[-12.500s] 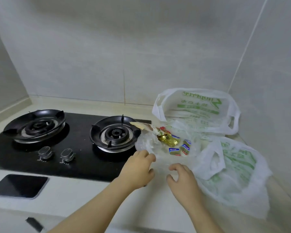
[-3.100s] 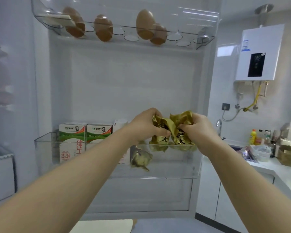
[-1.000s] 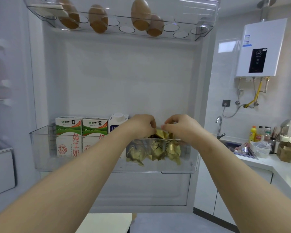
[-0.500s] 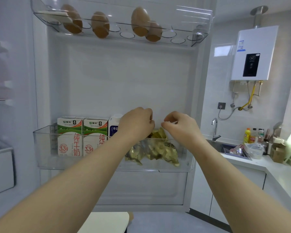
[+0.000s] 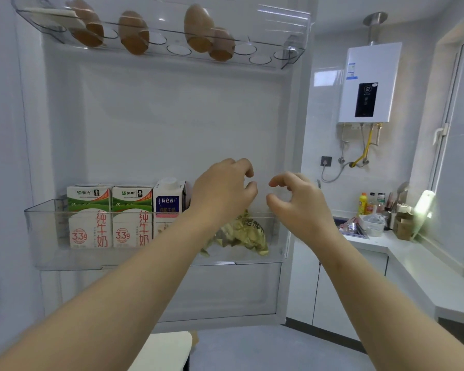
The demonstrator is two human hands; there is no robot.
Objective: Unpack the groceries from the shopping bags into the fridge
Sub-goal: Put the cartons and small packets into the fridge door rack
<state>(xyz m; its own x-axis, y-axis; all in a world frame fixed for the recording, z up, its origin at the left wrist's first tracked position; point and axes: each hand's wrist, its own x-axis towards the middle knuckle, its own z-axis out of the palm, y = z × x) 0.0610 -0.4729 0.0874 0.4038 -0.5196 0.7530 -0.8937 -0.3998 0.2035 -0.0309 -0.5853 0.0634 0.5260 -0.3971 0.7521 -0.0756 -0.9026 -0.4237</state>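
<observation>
Clear door bin (image 5: 51, 236): two green milk cartons (image 5: 111, 215) at its left end, white carton (image 5: 169, 203) beside them, gold foil packets (image 5: 248, 234) at its right. Above bin rim, left hand (image 5: 224, 194) and right hand (image 5: 296, 202), both loosely curled, empty.

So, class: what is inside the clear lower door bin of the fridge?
The door bin holds two green milk cartons, a white-and-blue carton and gold foil packets. The left forearm covers what lies between them.

both empty hands (image 5: 263, 195) above gold packets (image 5: 245, 235) in door bin (image 5: 51, 236)
</observation>
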